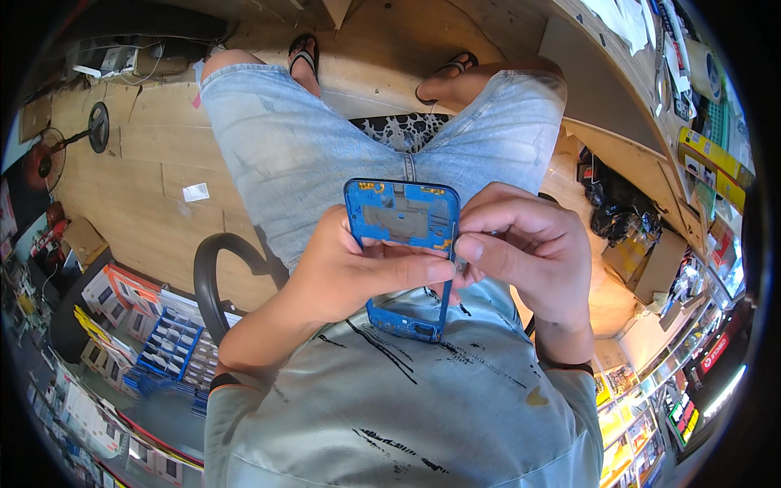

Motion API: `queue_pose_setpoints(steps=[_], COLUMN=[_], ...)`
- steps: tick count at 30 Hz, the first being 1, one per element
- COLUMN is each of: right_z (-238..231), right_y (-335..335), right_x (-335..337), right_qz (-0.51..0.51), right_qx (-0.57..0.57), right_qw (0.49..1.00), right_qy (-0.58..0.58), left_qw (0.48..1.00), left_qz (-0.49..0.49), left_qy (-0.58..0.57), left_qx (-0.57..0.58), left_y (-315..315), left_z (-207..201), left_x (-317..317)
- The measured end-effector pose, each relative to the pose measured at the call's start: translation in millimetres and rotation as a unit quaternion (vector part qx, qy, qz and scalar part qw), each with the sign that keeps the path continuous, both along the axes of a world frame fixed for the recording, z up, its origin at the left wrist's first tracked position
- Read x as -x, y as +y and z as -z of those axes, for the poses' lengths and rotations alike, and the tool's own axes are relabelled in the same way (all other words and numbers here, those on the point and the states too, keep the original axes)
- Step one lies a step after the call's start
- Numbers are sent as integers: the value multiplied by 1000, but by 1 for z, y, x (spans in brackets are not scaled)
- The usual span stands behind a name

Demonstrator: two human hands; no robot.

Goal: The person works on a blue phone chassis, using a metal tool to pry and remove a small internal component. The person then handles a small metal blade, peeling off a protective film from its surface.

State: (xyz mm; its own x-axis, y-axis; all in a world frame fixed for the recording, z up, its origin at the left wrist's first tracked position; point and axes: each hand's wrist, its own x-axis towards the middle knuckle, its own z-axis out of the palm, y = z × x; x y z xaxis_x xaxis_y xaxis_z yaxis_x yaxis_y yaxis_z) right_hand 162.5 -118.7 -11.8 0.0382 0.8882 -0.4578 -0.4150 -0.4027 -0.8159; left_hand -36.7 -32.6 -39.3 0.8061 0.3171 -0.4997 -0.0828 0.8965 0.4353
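Observation:
A blue phone frame (404, 205), with a large open gap in its lower part, is held upright above my lap. My left hand (342, 272) is closed round it from the left, its thumb lying across the gap. My right hand (529, 248) is closed too, with thumb and forefinger pinched at the frame's right edge. Whether a small part sits between those fingertips is hidden. Grey and yellow patches show on the upper part of the frame.
A black chair armrest (213, 272) is at my left. Beyond it stands a blue compartment tray (168, 342) among boxes. A fan (45, 163) is at the far left. To the right are a wooden desk (618, 89), black plastic bags (622, 215) and a lit display case (626, 415).

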Motion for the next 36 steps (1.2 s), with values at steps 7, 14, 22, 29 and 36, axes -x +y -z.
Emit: queue_pose_setpoints(steps=[7, 14, 22, 29, 36], right_z=[-2, -4, -3, -3, -4], right_y=[7, 13, 10, 10, 9], right_x=[1, 1, 1, 2, 2], right_qz=[-4, 7, -7, -7, -19], right_qx=[27, 11, -15, -33, -50], right_qw=[999, 999, 997, 996, 996], right_qy=[25, 39, 74, 85, 76], left_qw=[999, 993, 997, 998, 999], left_qz=[-15, -33, -56, -46, -39], left_qy=[-38, -96, -53, -45, -34], left_qx=[24, 68, 11, 14, 14], left_y=[2, 3, 2, 4, 8], left_z=[7, 11, 10, 7, -2], left_x=[2, -2, -1, 1, 1])
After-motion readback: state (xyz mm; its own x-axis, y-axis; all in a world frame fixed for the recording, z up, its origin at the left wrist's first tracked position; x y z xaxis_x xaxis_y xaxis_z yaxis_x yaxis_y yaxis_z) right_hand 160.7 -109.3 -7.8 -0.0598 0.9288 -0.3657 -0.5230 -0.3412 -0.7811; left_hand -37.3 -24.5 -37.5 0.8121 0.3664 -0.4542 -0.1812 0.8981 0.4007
